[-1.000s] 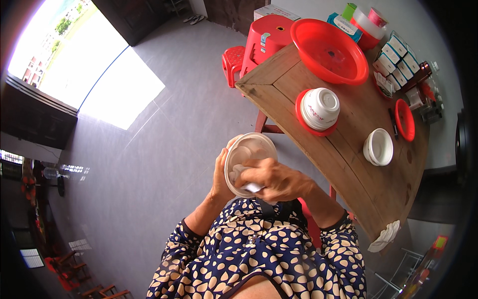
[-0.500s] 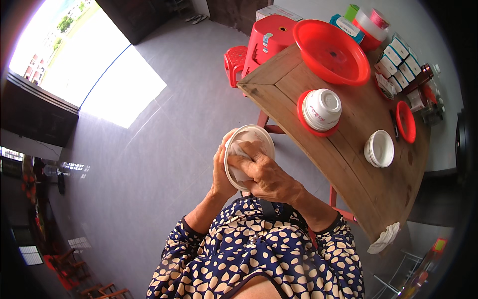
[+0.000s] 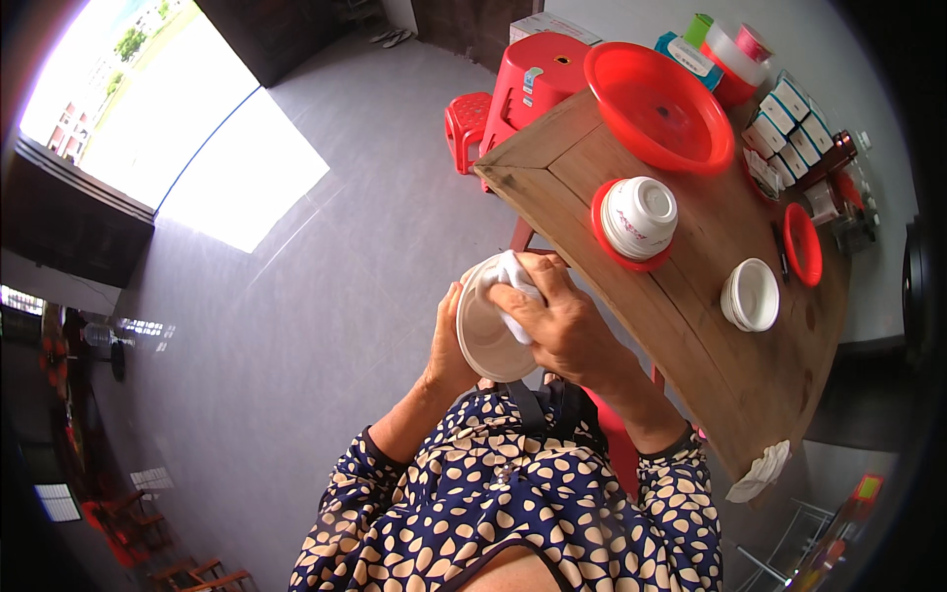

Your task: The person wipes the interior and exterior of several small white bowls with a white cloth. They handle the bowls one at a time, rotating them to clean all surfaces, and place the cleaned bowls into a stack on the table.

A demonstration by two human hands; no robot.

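A white bowl is tilted in front of my body with its inside facing me. My left hand grips it from the left, fingers behind its outer wall. A white cloth is bunched in my right hand, pressed at the bowl's right rim, with part of it over the inner wall. On the table, upside-down white bowls are stacked on a red plate. Another stack of white bowls stands to the right, mouth turned upward.
The wooden table lies to my right, bearing a large red basin, a red lid or plate and small white boxes. Another white cloth hangs on its near corner. Red stools stand beyond its far-left corner.
My right hand has moved from inside the bowl to its right rim, taking the cloth along. The bowl has turned, and more of its inside shows.
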